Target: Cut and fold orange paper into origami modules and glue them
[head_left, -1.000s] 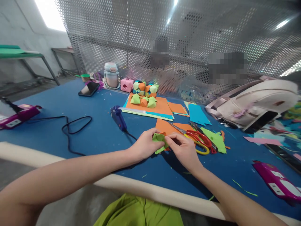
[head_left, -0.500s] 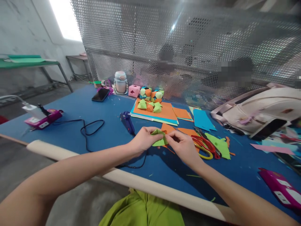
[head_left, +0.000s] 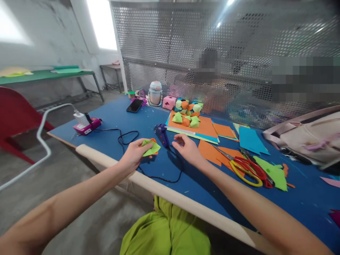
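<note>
Between the thumb and fingers of my left hand (head_left: 135, 153) is a folded green paper piece (head_left: 151, 147), with a bit of orange paper showing behind it. My right hand (head_left: 188, 149) holds nothing; its fingers are curled but apart, close to a dark blue glue gun (head_left: 162, 135). The glue gun lies on the blue table, a clear glue stick out of its back and its black cord looping below. Behind it, folded green and orange paper pieces (head_left: 186, 121) rest on a stack of coloured sheets (head_left: 205, 127).
Red and yellow scissors (head_left: 247, 170) lie among orange and green scraps on the right. A purple power strip (head_left: 87, 126), phone (head_left: 135, 105), flask (head_left: 155, 94) and pink paper cube (head_left: 169, 102) stand farther off. A perforated metal screen (head_left: 164, 46) borders the back; a bag (head_left: 310, 136) sits at right.
My hands have parted: the left has moved left with the green paper, and the right has let go of it and come near the glue gun. The view has turned left.
</note>
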`<state>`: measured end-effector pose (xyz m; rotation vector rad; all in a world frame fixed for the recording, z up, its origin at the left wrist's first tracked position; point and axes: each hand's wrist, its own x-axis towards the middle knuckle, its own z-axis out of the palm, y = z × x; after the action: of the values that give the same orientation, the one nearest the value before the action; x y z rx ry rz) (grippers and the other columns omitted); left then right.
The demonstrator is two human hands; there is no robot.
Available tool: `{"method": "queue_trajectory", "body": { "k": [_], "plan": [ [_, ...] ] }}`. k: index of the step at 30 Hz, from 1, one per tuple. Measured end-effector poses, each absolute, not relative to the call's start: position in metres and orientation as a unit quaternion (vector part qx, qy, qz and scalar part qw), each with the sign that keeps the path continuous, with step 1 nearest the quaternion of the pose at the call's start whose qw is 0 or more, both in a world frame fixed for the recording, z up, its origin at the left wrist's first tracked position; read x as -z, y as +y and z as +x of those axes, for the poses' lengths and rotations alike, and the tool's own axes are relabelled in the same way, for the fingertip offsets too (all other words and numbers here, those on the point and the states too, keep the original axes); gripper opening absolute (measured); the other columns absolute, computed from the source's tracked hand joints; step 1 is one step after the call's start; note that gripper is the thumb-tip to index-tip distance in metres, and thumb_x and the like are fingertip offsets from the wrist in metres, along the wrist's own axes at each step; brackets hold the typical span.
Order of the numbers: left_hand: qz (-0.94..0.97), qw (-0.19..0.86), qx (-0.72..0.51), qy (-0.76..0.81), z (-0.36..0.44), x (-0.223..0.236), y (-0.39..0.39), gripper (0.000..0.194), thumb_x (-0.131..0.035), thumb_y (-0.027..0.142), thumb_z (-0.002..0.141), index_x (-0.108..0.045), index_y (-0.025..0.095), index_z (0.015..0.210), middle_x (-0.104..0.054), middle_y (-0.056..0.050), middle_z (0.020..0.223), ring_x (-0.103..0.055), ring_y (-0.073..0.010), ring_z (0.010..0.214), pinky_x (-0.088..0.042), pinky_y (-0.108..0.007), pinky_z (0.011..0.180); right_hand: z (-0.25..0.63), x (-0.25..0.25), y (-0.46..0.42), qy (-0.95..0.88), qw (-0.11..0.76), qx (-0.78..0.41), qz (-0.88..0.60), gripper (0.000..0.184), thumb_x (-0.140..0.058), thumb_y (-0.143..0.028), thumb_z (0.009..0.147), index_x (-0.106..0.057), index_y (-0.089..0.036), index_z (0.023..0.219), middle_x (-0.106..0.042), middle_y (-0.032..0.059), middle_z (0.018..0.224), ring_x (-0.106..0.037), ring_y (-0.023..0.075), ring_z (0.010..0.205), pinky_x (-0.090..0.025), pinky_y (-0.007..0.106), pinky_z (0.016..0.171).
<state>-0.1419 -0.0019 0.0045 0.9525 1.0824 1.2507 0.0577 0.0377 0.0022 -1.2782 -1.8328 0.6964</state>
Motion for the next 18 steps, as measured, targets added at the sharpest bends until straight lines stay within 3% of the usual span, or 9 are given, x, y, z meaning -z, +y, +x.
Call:
{"method": "queue_trajectory", "body": {
  "k": [4, 9, 13, 18],
  "plan": [
    [0.385, 0.556, -0.563, 0.476, -0.160, -0.007, 0.003, 0.022, -0.071, 0.022, 0.068, -0.062, 0.010, 0.083, -0.068, -0.006, 0.073, -0.064, -0.0127, 0.060, -0.047, -0.018, 0.045, 0.025, 0.011, 0.074, -0.720, 0.361, -0.273, -0.525, 0.042, -0.064, -0.046, 0.069, -0.059, -0.016, 0.098, -0.066, 0.0092, 0.094, -0.061, 0.0222, 0.083, -0.047, 0.034, 0.075],
    [0.393, 0.546, -0.579, 0.460, -0.158, -0.002, 0.013, 0.016, -0.068, 0.020, 0.070, -0.062, 0.009, 0.081, -0.066, -0.005, 0.069, -0.063, -0.0120, 0.056, -0.047, -0.018, 0.043, -0.001, 0.015, 0.097, -0.716, 0.353, -0.271, -0.538, 0.025, -0.056, -0.039, 0.073, -0.063, -0.018, 0.086, -0.065, 0.0014, 0.071, -0.060, 0.0190, 0.067, -0.046, 0.029, 0.063],
    [0.416, 0.531, -0.576, 0.462, -0.152, 0.002, 0.030, 0.010, -0.064, 0.017, 0.073, -0.062, 0.010, 0.079, -0.064, -0.004, 0.066, -0.060, -0.0103, 0.053, -0.047, -0.018, 0.041, 0.003, 0.013, 0.097, -0.700, 0.352, -0.284, -0.553, 0.020, -0.052, -0.033, 0.074, -0.063, -0.016, 0.075, -0.063, 0.0019, 0.061, -0.059, 0.0168, 0.056, -0.044, 0.026, 0.053],
    [0.427, 0.537, -0.565, 0.459, -0.136, -0.002, 0.056, 0.004, -0.062, 0.013, 0.074, -0.061, 0.010, 0.075, -0.064, -0.004, 0.065, -0.060, -0.0107, 0.052, -0.048, -0.019, 0.041, 0.040, -0.006, 0.062, -0.676, 0.371, -0.302, -0.560, 0.037, -0.044, -0.043, 0.080, -0.063, -0.014, 0.091, -0.066, 0.0047, 0.065, -0.060, 0.0164, 0.053, -0.043, 0.025, 0.047]
  ]
}}
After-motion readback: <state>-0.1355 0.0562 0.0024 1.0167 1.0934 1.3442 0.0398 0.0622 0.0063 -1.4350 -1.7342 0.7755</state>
